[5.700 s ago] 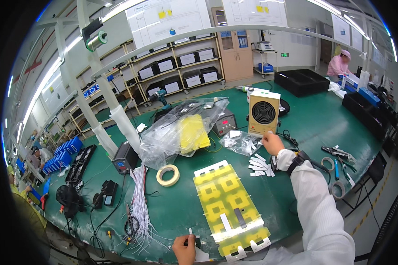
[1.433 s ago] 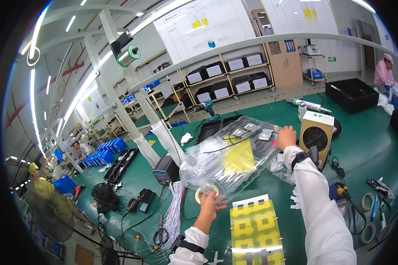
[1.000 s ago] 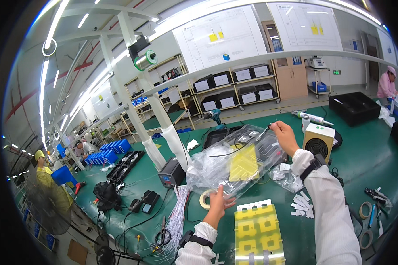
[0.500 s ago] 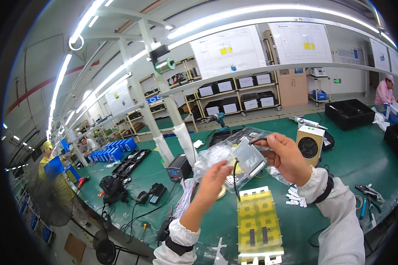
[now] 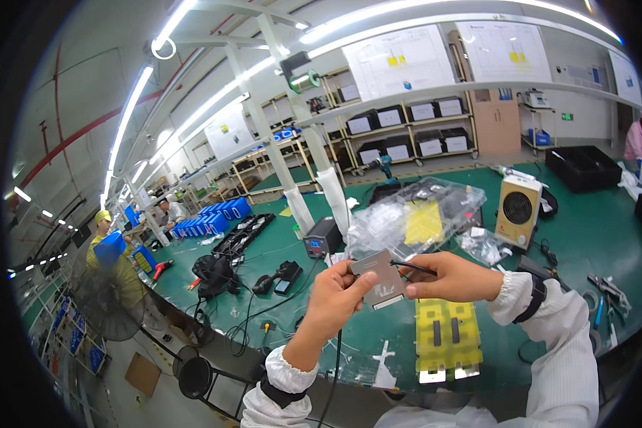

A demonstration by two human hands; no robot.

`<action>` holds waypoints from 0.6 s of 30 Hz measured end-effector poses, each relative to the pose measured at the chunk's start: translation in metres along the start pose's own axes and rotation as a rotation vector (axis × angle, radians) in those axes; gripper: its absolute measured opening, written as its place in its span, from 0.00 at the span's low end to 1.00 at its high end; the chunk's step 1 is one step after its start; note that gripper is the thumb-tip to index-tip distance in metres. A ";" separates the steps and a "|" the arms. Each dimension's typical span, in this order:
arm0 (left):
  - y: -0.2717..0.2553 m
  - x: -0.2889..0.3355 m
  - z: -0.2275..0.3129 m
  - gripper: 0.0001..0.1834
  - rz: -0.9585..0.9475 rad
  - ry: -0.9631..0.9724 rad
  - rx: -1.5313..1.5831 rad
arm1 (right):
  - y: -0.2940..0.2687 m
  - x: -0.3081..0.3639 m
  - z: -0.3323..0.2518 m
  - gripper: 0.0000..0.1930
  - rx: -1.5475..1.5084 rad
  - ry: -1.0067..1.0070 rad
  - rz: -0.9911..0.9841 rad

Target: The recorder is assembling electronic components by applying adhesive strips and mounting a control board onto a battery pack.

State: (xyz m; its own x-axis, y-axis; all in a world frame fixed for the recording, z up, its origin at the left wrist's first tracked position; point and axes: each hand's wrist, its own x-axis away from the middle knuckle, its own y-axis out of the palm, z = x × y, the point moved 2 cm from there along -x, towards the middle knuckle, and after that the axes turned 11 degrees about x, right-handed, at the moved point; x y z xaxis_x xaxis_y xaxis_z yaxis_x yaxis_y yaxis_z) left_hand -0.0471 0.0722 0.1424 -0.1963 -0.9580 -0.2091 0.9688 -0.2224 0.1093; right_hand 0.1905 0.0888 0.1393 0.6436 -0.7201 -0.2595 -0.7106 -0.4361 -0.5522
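**Flat, silver-grey rectangular plate (image 5: 384, 269) raised in mid-air**

You have the plate up over the green, smooth-topped worktop (image 5: 585, 232), tilted, just left of and beyond the yellow panel with square cut-outs (image 5: 446, 346), which lies flat on the near side. Your left hand (image 5: 341, 294) has a grasping grip on the plate, thumb pressed across its face. Your right hand (image 5: 453, 277) is at the right edge, its grip closed on a short length of black cable (image 5: 415, 268); whether those fingers also pinch the plate, you cannot tell from here. A thin black lead (image 5: 335, 367) hangs below your left hand.

Farther off lies a clear, crumpled plastic bag (image 5: 378, 227) with a yellow sheet (image 5: 424, 222) showing.

The step in hand looks like turning or inspecting the plate and handling its cable. As a judgement, the next move calls for a firm left grip, a light right one that doesn't strain the cable, and the hanging lead kept from snagging.
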 end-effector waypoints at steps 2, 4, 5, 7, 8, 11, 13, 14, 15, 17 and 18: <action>0.006 0.011 -0.002 0.15 -0.004 -0.029 0.008 | 0.010 0.006 0.000 0.18 -0.177 0.161 -0.049; 0.005 0.015 -0.007 0.14 -0.003 -0.029 -0.026 | 0.013 0.013 -0.007 0.15 -0.088 0.162 0.010; 0.007 0.017 -0.012 0.15 -0.025 -0.062 -0.013 | 0.014 0.016 -0.005 0.15 -0.046 0.188 -0.016; 0.010 0.025 -0.021 0.15 -0.062 -0.087 -0.062 | 0.021 0.024 0.002 0.15 -0.065 0.232 -0.061; 0.014 0.026 -0.028 0.15 -0.102 -0.087 -0.122 | 0.025 0.031 0.007 0.15 -0.097 0.260 -0.020; 0.025 0.035 -0.043 0.16 -0.114 -0.155 -0.076 | 0.036 0.053 0.004 0.15 -0.145 0.304 0.092; 0.026 0.034 -0.057 0.17 -0.160 -0.284 -0.010 | 0.038 0.065 0.017 0.14 -0.188 0.372 0.116; 0.027 0.034 -0.063 0.17 -0.164 -0.308 0.000 | 0.038 0.071 0.024 0.13 -0.218 0.413 0.144; 0.028 0.037 -0.069 0.16 -0.195 -0.359 0.013 | 0.038 0.078 0.025 0.13 -0.266 0.445 0.152; 0.032 0.041 -0.079 0.13 -0.223 -0.424 0.019 | 0.041 0.092 0.034 0.14 -0.266 0.493 0.153; 0.035 0.042 -0.082 0.13 -0.225 -0.437 0.028 | 0.042 0.097 0.039 0.14 -0.262 0.524 0.147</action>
State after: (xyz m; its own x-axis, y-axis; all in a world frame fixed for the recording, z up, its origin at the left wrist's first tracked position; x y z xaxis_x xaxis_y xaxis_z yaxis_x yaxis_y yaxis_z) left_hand -0.0091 0.0391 0.0576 -0.4508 -0.8709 0.1957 0.8920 -0.4314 0.1351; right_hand 0.2341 0.0216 0.0605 0.3546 -0.9240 0.1429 -0.8709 -0.3820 -0.3091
